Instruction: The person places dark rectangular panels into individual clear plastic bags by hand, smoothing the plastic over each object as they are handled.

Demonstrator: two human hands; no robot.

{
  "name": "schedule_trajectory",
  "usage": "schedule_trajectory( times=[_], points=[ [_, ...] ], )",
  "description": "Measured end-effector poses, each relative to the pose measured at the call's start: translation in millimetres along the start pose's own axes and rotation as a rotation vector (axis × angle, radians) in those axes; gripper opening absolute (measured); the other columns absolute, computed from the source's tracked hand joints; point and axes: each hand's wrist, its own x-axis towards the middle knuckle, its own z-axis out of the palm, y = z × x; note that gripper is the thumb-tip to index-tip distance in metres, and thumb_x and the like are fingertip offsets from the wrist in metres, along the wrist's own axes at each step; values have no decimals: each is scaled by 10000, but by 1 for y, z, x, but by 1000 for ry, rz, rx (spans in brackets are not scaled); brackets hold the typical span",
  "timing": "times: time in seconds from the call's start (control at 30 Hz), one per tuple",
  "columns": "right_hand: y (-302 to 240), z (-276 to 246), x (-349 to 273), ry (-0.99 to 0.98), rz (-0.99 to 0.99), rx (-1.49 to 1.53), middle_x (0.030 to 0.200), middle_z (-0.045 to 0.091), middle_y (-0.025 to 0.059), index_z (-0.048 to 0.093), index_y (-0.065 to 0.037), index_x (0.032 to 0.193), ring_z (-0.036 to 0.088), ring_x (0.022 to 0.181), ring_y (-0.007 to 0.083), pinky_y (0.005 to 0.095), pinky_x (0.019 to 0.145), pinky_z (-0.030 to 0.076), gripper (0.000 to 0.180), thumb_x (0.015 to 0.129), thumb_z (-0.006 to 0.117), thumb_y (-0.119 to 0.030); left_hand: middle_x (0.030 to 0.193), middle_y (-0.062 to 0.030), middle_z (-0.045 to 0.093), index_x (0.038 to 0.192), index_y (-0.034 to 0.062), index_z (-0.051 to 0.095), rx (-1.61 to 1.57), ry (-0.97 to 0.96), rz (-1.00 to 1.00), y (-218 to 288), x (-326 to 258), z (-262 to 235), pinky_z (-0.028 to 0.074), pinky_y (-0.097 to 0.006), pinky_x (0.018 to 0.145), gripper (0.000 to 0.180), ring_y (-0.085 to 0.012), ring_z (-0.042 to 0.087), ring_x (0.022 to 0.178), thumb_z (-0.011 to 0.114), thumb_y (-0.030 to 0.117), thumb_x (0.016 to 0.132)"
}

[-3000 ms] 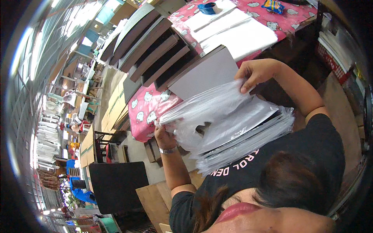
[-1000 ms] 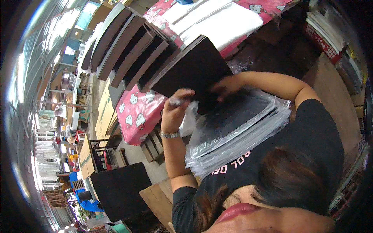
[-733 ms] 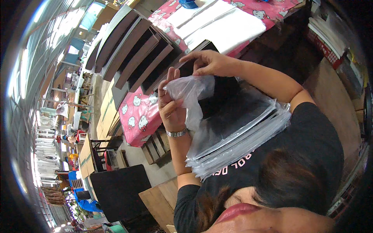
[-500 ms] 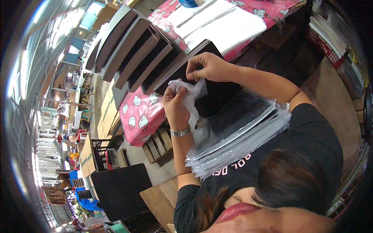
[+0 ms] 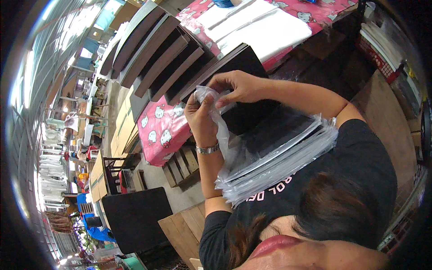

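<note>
My left hand (image 5: 201, 120), with a metal-banded watch at its wrist, is closed on a thin, crumpled clear plastic bag (image 5: 222, 130). The top of the plastic bunches up between thumb and fingers. From the right comes my right hand (image 5: 240, 86), its curled fingers and thumb pinching the same plastic beside the left thumb. Below the hands, a thick stack of flat clear plastic bags (image 5: 279, 166) lies against my black shirt. The bag's lower part trails down toward that stack.
Dark boards (image 5: 155, 60) stand in a fanned row ahead, beside a pink patterned tablecloth (image 5: 157, 132). White sheets (image 5: 261, 29) lie on the far table. A red crate (image 5: 378, 56) is at right, and a black panel (image 5: 137, 220) and wooden bench (image 5: 186, 229) at lower left.
My right hand has come down and left, from above the plastic to the left hand, and now pinches the bag there. The left hand has shifted slightly left and keeps its hold.
</note>
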Motion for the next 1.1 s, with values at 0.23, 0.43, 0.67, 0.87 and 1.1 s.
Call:
schedule_trajectory(
  times=[0.23, 0.43, 0.67, 0.87, 1.1],
  points=[
    [9, -22, 9, 271, 9, 157, 934, 618, 61, 587, -5, 1032, 574, 860, 109, 244, 782, 463, 260, 837, 638, -169, 767, -10, 637, 814, 23, 625, -8, 122, -23, 8, 4, -15, 458, -219, 602, 57, -80, 576, 651, 662, 6, 774],
    [18, -15, 13, 255, 89, 92, 703, 566, -26, 601, -20, 785, 495, 680, 40, 206, 636, 407, 152, 837, 645, -156, 774, -34, 645, 891, 20, 613, -88, 119, -26, 11, 4, 12, 465, -219, 610, 146, -102, 598, 670, 675, 10, 759],
    [17, -18, 18, 325, -109, 44, 745, 549, -3, 600, -10, 773, 522, 749, 58, 213, 719, 434, 135, 847, 623, -121, 724, 20, 545, 749, 87, 432, 67, 196, 118, -2, 1, 19, 397, -196, 542, 297, -47, 482, 591, 715, -1, 740],
    [0, -5, 23, 320, 65, 328, 705, 540, 7, 593, -48, 848, 516, 646, 62, 209, 606, 427, 89, 870, 593, -134, 699, 62, 448, 835, 74, 483, 113, 122, 114, -6, -10, 16, 312, -192, 516, 165, -17, 373, 598, 644, 110, 838],
    [-16, -7, -26, -598, 367, 106, 775, 611, 56, 615, -10, 892, 578, 733, 136, 270, 665, 460, 187, 845, 626, -191, 854, -107, 628, 984, 39, 570, -221, -2, -121, 29, -29, -56, 504, -316, 675, 382, -182, 606, 752, 433, 392, 931]
  ],
)
